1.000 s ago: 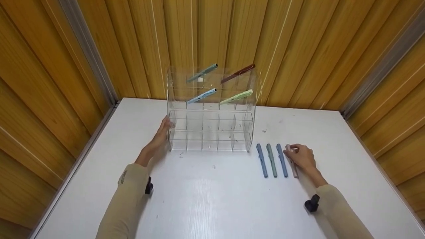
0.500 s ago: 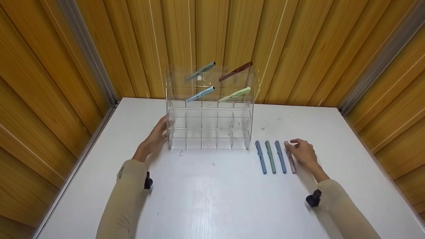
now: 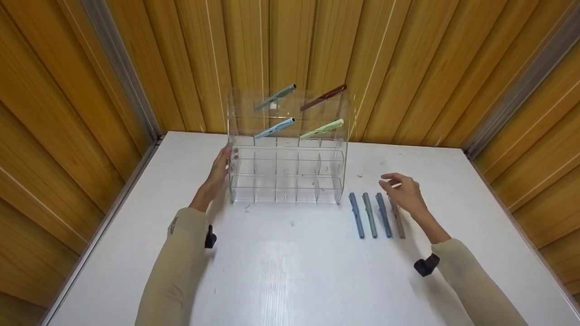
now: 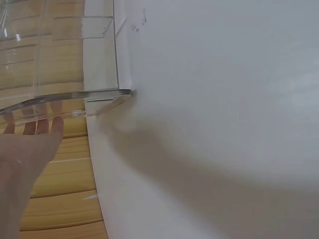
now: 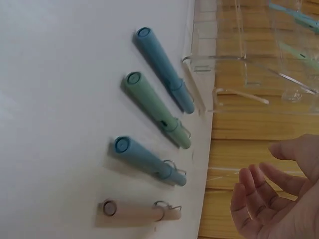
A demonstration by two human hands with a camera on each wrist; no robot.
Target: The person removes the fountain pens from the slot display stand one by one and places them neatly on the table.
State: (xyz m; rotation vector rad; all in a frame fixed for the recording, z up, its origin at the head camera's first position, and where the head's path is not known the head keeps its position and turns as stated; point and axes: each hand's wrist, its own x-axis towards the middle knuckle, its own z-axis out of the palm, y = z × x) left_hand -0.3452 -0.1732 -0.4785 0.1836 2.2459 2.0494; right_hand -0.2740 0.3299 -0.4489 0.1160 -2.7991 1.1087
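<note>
A clear acrylic pen rack [image 3: 287, 159] stands toward the back of the white table. My left hand [image 3: 218, 167] touches its left side wall, fingers fairly straight, as the left wrist view also shows. Over the far ends of a row of pens hovers my right hand [image 3: 405, 192], fingers loosely bent and holding nothing. Side by side lie a blue pen [image 3: 357, 216], a green pen [image 3: 369, 216], another blue pen [image 3: 384, 216] and a pinkish pen [image 5: 134, 211]. In the rack rest a teal pen [image 3: 275, 97], a dark red pen [image 3: 324, 97], a light blue pen [image 3: 275, 128] and a light green pen [image 3: 322, 129].
The white table [image 3: 272, 271] runs back to a wood-patterned corrugated wall [image 3: 181, 68], with similar walls at both sides. The rack's lower tiers have thin clear dividers. Dark wrist cameras sit at both sleeves.
My right hand has let go of the pinkish pen and lifted up and to the left, leaving it in the row. The left hand has slid slightly farther up the rack's side.
</note>
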